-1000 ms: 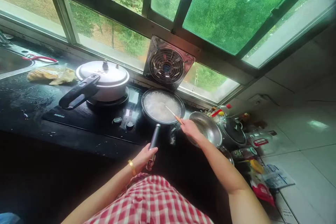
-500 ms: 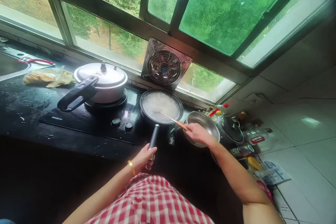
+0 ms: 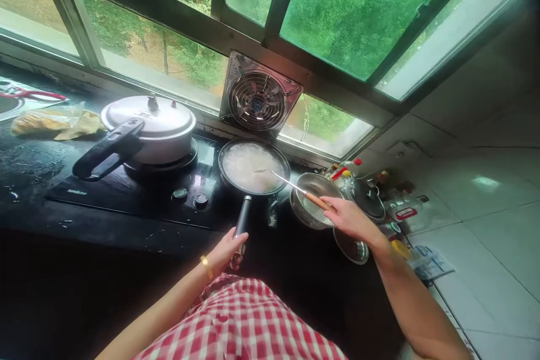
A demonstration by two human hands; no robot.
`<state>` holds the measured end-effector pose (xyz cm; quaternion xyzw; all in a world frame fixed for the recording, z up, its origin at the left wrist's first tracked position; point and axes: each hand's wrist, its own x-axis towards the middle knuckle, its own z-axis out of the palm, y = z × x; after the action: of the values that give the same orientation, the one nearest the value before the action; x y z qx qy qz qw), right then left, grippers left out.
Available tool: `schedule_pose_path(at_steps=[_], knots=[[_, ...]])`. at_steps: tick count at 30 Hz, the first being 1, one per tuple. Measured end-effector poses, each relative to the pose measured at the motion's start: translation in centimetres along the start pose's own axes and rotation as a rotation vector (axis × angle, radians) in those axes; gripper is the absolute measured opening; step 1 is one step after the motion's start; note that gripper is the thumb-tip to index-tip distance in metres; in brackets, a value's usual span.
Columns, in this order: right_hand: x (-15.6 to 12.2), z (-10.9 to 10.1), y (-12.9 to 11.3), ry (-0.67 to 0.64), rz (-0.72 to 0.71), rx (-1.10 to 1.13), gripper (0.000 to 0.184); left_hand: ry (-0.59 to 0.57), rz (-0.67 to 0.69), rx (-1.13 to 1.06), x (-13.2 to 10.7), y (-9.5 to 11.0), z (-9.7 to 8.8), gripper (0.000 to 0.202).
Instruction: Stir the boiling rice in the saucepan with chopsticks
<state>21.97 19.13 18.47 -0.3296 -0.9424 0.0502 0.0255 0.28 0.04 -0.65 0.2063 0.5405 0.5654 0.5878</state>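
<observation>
Black and round, the frying pan (image 3: 254,167) sits on the stove (image 3: 139,191) just right of the pressure cooker (image 3: 147,134), full of pale white food, with its handle pointing back at the person. At the near end of that handle the left hand (image 3: 228,247) is curled around the grip. To the right of the pan, above the mesh strainer (image 3: 314,208), the right hand (image 3: 350,218) pinches the wooden end of a long utensil (image 3: 291,184), whose metal tip reaches left over the rim and into the food.
</observation>
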Motion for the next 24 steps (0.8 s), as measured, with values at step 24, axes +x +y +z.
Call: schedule_pose_path(at_steps=[24], knots=[[2.9, 1.6, -1.0, -0.159, 0.056, -0.436, 0.024, -0.004, 0.001, -0.036, -0.4, 0.3, 0.3, 0.050]])
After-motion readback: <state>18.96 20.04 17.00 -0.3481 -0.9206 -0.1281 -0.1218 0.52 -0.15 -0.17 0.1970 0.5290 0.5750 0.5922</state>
